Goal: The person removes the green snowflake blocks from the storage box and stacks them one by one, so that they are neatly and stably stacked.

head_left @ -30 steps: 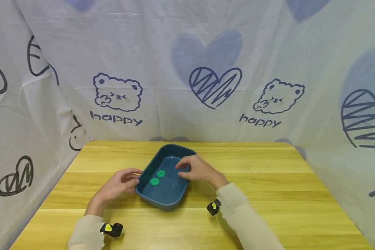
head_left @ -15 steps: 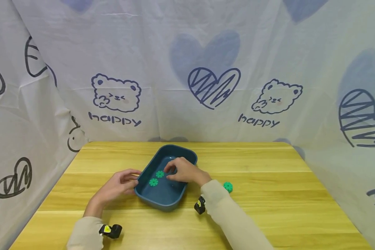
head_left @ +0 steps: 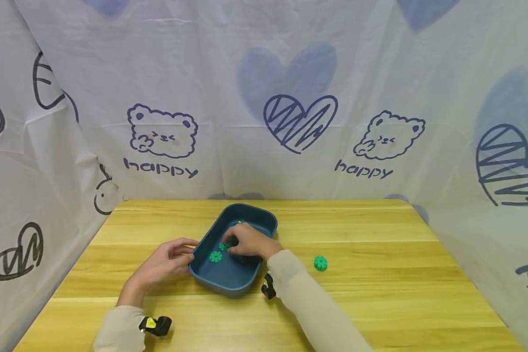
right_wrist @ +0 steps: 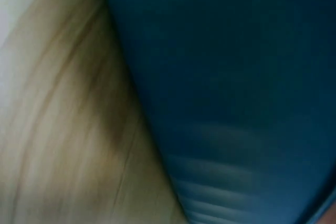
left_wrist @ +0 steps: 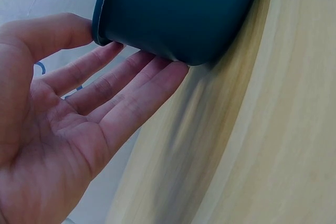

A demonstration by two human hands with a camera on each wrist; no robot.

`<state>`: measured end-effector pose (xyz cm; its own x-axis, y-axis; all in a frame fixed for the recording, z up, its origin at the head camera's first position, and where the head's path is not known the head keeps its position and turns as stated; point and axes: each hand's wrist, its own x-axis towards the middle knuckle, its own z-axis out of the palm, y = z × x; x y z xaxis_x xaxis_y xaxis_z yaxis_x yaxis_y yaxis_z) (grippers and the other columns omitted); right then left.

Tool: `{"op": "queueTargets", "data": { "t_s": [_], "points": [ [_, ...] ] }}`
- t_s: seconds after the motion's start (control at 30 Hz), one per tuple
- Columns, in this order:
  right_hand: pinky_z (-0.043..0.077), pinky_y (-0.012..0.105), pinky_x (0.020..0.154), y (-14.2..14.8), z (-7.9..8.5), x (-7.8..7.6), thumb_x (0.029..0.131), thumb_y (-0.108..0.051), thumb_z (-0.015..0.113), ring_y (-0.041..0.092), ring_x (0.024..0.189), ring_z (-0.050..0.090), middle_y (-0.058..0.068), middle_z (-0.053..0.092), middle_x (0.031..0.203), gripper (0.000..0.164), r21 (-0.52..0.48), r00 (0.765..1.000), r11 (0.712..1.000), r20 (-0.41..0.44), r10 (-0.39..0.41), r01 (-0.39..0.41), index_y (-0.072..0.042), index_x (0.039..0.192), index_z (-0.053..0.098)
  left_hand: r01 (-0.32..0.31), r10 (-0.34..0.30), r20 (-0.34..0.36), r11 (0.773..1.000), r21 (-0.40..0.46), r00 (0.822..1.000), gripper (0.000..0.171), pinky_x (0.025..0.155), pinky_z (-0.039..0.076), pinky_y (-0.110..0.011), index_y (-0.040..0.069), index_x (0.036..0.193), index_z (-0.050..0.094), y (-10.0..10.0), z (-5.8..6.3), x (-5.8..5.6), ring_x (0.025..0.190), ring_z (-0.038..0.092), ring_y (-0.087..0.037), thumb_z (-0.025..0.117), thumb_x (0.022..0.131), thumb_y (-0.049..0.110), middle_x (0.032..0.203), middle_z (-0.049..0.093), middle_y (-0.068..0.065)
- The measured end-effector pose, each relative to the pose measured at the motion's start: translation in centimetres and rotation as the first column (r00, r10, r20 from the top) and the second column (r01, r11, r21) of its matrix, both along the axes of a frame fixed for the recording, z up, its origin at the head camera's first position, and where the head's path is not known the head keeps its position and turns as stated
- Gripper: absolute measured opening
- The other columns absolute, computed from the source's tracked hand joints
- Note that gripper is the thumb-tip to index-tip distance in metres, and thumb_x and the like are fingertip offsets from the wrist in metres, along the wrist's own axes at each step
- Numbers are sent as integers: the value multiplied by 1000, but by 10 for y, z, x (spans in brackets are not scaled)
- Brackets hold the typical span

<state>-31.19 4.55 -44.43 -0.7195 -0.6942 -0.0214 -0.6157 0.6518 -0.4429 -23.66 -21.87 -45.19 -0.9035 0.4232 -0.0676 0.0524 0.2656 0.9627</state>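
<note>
A dark blue rectangular plastic box (head_left: 231,292) stands on the table, turned at a slant. My left hand (head_left: 164,261) is at its left side; in the left wrist view the straight fingers (left_wrist: 139,106) touch the box's outer wall and the thumb meets its rim. Inside lie two green notched discs, like snowflake building pieces. My right hand (head_left: 252,242) reaches in, with thumb and forefinger at the farther disc (head_left: 222,246), partly covering it; whether they pinch it is unclear. The nearer disc (head_left: 215,256) lies flat. The right wrist view shows mostly the box's wall (right_wrist: 220,77).
To the right of the box, another green notched piece (head_left: 320,263), thick like a stack, rests on the wooden table (head_left: 378,293). A white printed curtain (head_left: 229,161) hangs behind the table and along its sides. Each wrist wears a small black camera.
My right hand has moved left and down into the box, from its right side to the farther disc. The green piece on the table has come out from behind the right arm. The left hand stays put.
</note>
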Motion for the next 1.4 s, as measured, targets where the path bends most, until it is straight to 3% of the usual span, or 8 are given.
{"op": "queueTargets", "data": {
  "t_s": [0.67, 0.93, 1.17, 1.4],
  "points": [
    [50, 30, 110, -8, -6, 2, 94, -14, 76, 15, 121, 60, -5, 71, 127, 31, 204, 996, 979, -94, 11, 8, -22, 123, 74, 10, -10, -9, 1000, -9, 1000, 50, 89, 64, -41, -9, 147, 45, -1, -1, 1, 115, 69, -33, 58, 105, 16, 135, 59, -36],
    [55, 26, 102, -6, -3, 3, 92, -10, 77, 13, 115, 65, -1, 72, 121, 30, 175, 997, 984, -65, 29, -17, -19, 121, 75, 11, -11, -8, 1000, -1, 1000, 50, 89, 64, -41, -9, 147, 44, 0, 1, 0, 115, 68, -33, 58, 105, 16, 135, 58, -36],
    [57, 17, 87, -4, 0, 2, 90, -5, 78, 12, 100, 69, 3, 75, 115, 29, 105, 999, 994, -12, 44, -43, -12, 118, 75, -9, 9, 4, 1000, -11, 1000, 49, 89, 64, -41, -8, 147, 46, 1, 2, 1, 115, 69, -31, 58, 105, 16, 137, 59, -34],
    [56, 16, 82, -5, 3, 4, 88, -4, 79, 9, 93, 67, 3, 75, 108, 25, 91, 999, 995, 6, 36, -36, -10, 112, 75, -7, 7, 2, 1000, -4, 1000, 49, 89, 64, -42, -9, 147, 45, 1, 2, 1, 117, 68, -32, 58, 105, 15, 138, 58, -36]
  ]
}}
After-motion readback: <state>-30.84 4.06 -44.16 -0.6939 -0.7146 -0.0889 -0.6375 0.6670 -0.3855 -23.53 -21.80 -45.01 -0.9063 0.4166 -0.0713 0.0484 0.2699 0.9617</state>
